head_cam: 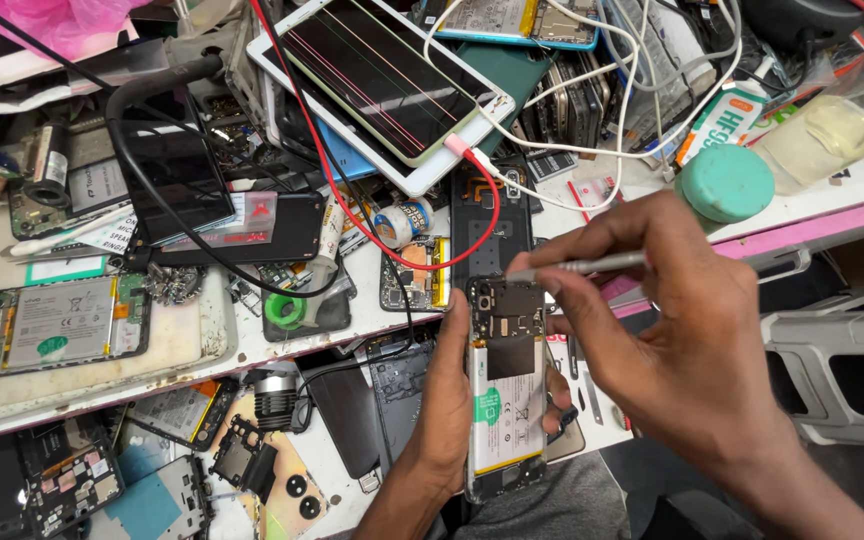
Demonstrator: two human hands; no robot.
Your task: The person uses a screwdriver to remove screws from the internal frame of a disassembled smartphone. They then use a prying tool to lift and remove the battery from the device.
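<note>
phone [505,400] lies backless, battery bared, in left fingers [449,395]; right fingers [592,290] pinch tweezers [577,267].

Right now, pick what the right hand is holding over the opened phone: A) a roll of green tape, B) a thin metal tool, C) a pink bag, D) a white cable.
B: the right hand pinches a thin metal tool whose tip sits at the top of the opened phone, which the left hand steadies.

This is a phone repair workshop: the white workbench [202,345] is crowded edge to edge with opened phones [47,322], a cracked tablet [382,85], loose circuit boards [67,480] and tangled cables [592,150].
</note>
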